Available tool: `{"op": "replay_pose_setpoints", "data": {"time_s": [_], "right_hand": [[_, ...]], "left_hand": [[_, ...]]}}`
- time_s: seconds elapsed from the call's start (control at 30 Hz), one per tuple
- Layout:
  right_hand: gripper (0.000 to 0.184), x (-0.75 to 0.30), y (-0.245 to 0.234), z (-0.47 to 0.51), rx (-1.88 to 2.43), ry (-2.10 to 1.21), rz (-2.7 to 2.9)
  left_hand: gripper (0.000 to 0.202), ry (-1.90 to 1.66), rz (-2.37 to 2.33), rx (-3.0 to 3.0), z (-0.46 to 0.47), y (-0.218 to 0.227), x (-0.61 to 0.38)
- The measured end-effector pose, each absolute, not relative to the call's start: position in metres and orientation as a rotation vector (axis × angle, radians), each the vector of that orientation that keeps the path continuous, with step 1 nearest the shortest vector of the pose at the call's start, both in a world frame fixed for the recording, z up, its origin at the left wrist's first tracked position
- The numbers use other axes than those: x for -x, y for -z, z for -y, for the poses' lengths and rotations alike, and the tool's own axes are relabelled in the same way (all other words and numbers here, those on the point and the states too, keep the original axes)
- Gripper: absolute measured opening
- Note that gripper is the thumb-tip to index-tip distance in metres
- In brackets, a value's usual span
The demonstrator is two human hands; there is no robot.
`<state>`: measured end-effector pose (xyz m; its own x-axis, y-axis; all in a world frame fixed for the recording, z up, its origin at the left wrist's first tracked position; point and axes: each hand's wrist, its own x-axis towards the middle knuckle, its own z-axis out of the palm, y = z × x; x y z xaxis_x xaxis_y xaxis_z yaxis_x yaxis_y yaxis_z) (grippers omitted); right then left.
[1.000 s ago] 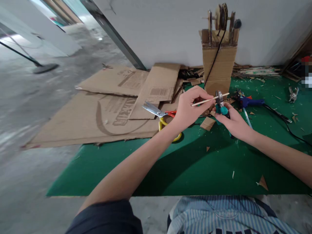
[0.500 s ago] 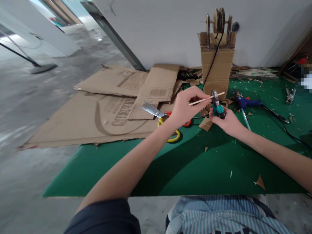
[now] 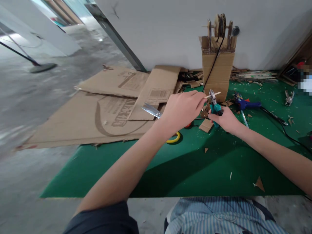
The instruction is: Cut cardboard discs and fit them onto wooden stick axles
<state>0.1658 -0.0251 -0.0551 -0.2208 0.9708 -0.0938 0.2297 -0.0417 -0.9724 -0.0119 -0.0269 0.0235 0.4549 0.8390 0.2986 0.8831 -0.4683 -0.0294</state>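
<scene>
My left hand (image 3: 181,109) pinches a thin wooden stick (image 3: 214,94) that points to the right. My right hand (image 3: 225,118) grips teal-handled cutting pliers (image 3: 214,103), whose metal jaws sit at the stick near its right end. Both hands hover over the green mat (image 3: 170,169), just in front of a tall cardboard tower (image 3: 218,70) with a wheel and black cord on top.
Scissors (image 3: 156,113) with red and yellow handles lie under my left wrist beside flat cardboard sheets (image 3: 102,110). A blue glue gun (image 3: 246,104) with a black cable lies right of my hands. Cardboard scraps and wood chips litter the mat; sticks are piled along the wall.
My left hand has turned its back toward me and slid along the stick, so less of the stick shows. Both hands have drifted slightly left and closer to the tower.
</scene>
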Motion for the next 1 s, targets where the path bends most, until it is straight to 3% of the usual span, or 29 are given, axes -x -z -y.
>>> {"op": "replay_pose_setpoints", "data": {"time_s": [0.33,0.57,0.8,1.0], "right_hand": [[0.016,-0.154,0.047,0.046,1.224,-1.906,1.148],[0.01,-0.15,0.052,0.057,1.235,-2.061,0.967],[0.027,-0.147,0.051,0.067,1.175,-2.131,0.843],[0.029,-0.156,0.047,0.063,1.031,-2.245,0.751]], "left_hand": [[0.036,-0.034,1.397,2.46,0.036,-0.03,0.008],[0.032,0.003,1.377,2.524,0.036,-0.028,0.013],[0.033,0.007,1.301,2.582,0.042,-0.033,0.01],[0.032,-0.037,1.312,2.523,0.035,-0.029,0.015]]}}
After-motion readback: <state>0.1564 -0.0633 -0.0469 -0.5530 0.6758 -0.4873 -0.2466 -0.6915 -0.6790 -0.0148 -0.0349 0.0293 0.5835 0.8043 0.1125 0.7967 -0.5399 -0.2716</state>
